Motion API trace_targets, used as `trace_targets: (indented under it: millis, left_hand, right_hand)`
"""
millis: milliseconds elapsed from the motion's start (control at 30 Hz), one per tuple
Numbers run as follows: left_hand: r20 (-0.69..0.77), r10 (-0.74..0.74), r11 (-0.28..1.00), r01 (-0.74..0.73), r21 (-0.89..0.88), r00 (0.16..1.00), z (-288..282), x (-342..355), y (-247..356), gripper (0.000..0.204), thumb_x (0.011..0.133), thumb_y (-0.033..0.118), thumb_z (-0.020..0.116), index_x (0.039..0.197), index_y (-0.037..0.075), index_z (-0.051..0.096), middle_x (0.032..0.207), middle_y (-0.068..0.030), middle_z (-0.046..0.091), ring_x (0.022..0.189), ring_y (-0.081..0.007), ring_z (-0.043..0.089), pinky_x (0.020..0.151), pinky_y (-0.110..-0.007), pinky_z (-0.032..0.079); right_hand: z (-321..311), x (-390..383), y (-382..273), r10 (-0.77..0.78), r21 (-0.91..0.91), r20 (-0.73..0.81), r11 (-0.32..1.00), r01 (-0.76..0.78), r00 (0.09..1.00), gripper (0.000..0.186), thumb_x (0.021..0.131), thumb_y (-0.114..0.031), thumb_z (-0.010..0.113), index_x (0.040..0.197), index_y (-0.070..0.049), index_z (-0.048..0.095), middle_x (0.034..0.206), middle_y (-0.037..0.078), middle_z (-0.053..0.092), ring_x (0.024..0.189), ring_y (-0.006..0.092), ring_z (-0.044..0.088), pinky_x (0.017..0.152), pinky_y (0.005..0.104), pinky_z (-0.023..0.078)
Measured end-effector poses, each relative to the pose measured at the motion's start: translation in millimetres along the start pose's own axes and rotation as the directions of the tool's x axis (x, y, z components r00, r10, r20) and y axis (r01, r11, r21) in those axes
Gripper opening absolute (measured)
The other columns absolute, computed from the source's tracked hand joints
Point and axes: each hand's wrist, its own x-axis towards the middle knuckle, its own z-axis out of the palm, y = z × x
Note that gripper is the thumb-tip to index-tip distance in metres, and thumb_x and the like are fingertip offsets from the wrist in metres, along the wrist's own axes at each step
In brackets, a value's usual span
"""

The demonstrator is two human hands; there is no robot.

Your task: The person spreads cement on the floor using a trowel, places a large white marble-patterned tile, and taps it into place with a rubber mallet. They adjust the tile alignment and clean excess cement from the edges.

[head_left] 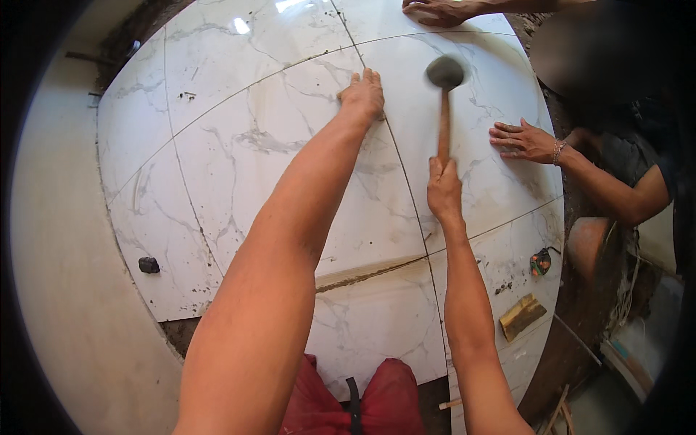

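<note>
My right hand point(444, 190) is wrapped round the wooden handle of a rubber mallet point(444, 119), whose dark round head is over a white marbled floor tile point(406, 80) and slightly blurred. Further left, my left hand point(362, 93) rests on the tiles beside the long dark joint, fingers stretched forward and holding nothing. A co-worker's hand point(525, 141) lies spread on the same tile to the right of the mallet. Another hand point(438, 11) of a co-worker touches the tile at the far edge.
A wood block point(522, 317) and a tape measure point(540, 262) lie on the tiles at right. At left sits a small black block point(148, 265). A pale wall point(65, 239) borders the left side. One tile edge point(362, 274) leaves a gap near my knees. An orange bucket point(589, 243) stands beyond the right edge.
</note>
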Motion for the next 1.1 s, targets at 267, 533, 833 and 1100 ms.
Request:
trace_targets:
  millis: [267, 533, 833, 1100]
  left_hand:
    - [-0.014, 0.011, 1.000, -0.011, -0.009, 1.000, 7.3, 6.2, -17.3, 0.106, 0.071, 0.034, 0.080, 0.150, 0.002, 0.017, 0.156, -0.0197, 0.018, 0.141, -0.0414, 0.023, 0.114, -0.043, 0.031]
    - [-0.049, 0.008, 1.000, -0.009, -0.012, 0.999, 1.8, 1.3, -7.7, 0.106, 0.070, 0.034, 0.081, 0.149, 0.002, 0.019, 0.156, -0.0191, 0.020, 0.140, -0.0411, 0.027, 0.112, -0.042, 0.035]
    - [-0.025, 0.005, 1.000, -0.005, -0.018, 1.000, 2.7, 2.5, -2.8, 0.101, 0.074, 0.030, 0.079, 0.150, 0.004, 0.018, 0.157, -0.0153, 0.018, 0.142, -0.0375, 0.026, 0.113, -0.041, 0.034]
    - [-0.068, 0.012, 1.000, -0.011, 0.001, 0.998, 1.9, -3.2, -12.4, 0.094, 0.079, 0.033, 0.074, 0.150, 0.005, 0.019, 0.158, -0.0138, 0.019, 0.142, -0.0356, 0.025, 0.111, -0.045, 0.036]
  right_hand:
    - [7.7, -16.6, 9.5, -0.047, 0.069, -0.033, 0.996, 0.049, 0.998, 0.032, 0.098, -0.034, 0.050, 0.108, -0.003, 0.045, 0.080, 0.026, 0.064, 0.081, 0.0489, 0.062, 0.067, 0.0525, 0.047]
    - [11.8, -21.2, 10.1, -0.099, -0.022, -0.043, 0.995, 0.098, 0.994, 0.037, 0.098, -0.034, 0.049, 0.112, 0.000, 0.043, 0.078, 0.024, 0.063, 0.073, 0.0451, 0.063, 0.062, 0.0473, 0.047]
    - [11.0, -23.9, 23.5, -0.047, 0.034, -0.044, 0.998, 0.048, 0.998, 0.038, 0.098, -0.034, 0.050, 0.113, 0.000, 0.046, 0.075, 0.021, 0.063, 0.072, 0.0414, 0.064, 0.065, 0.0465, 0.047]
    - [45.0, 40.4, 31.9, -0.076, 0.503, 0.000, 0.862, 0.066, 0.997, 0.028, 0.094, -0.030, 0.059, 0.089, -0.005, 0.049, 0.056, -0.002, 0.044, 0.038, 0.0076, 0.042, 0.034, 0.0247, 0.034]
